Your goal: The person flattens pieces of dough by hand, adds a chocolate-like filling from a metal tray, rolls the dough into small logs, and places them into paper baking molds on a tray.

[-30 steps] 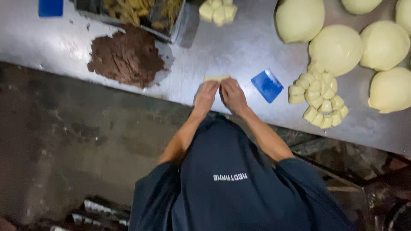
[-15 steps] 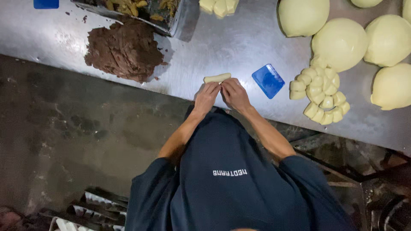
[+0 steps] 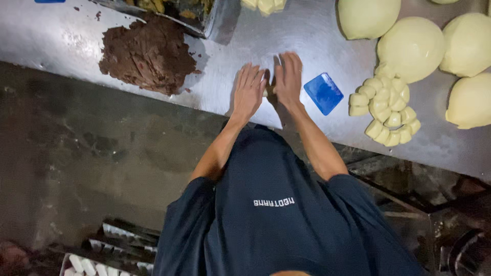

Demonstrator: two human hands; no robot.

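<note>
Both my hands lie flat, side by side, on the steel table [image 3: 312, 36] near its front edge. My left hand [image 3: 249, 92] and my right hand [image 3: 288, 76] press down on a small pale dough piece [image 3: 266, 92]. Only a sliver of it shows between the palms. A blue plastic scraper [image 3: 323, 93] lies just right of my right hand. A mound of dark brown filling [image 3: 148, 53] sits to the left of my left hand.
Several small cut dough pieces [image 3: 386, 110] are clustered right of the scraper, below several large pale dough balls [image 3: 411, 48]. A metal tray [image 3: 217, 20] stands at the back. Down at floor level on the left is a tray of white pieces [image 3: 87, 263].
My hands held the dough piece by the fingertips at the table edge. Now they have slid forward and flattened over it, hiding most of it.
</note>
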